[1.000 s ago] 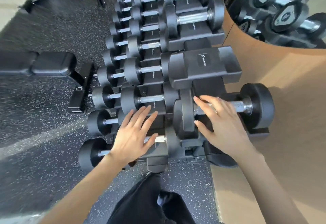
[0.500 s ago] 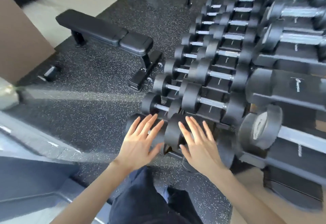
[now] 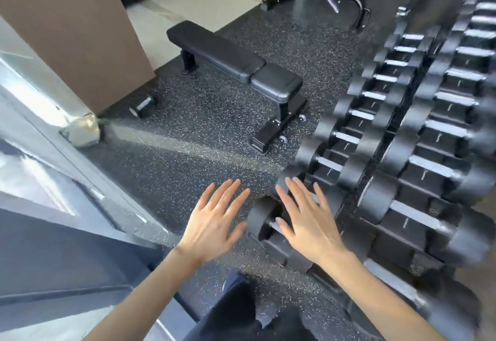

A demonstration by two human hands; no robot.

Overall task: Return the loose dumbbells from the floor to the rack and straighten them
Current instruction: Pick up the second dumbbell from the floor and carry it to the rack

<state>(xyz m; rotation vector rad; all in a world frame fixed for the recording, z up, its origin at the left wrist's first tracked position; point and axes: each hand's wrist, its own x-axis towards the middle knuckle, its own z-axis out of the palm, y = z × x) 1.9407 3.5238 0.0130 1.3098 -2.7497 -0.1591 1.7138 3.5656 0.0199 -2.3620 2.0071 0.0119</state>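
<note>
Both my hands are wide, fingers spread and straight, palms down, holding nothing; my left hand (image 3: 212, 226) hovers over the speckled floor (image 3: 185, 171) at six o'clock, my right hand (image 3: 308, 225) just beside it towards five o'clock, over the near end of the rack (image 3: 394, 225); under the right hand sits the nearest racked dumbbell (image 3: 264, 218), its black head showing between my two hands; whether my palm touches it I cannot tell. The rack runs from four o'clock up to one o'clock, rows of dumbbells with black heads and silver handles lying side by side on its tiers, blurred at the far edge. One loose dumbbell (image 3: 143, 104) lies on the floor at ten o'clock, close to the foot of a brown wall (image 3: 69, 31), well apart from my hands and the rack. A black flat bench (image 3: 230, 58) stands at twelve o'clock, between that dumbbell and the rack; my dark trouser leg (image 3: 236, 313) shows at six o'clock.
</note>
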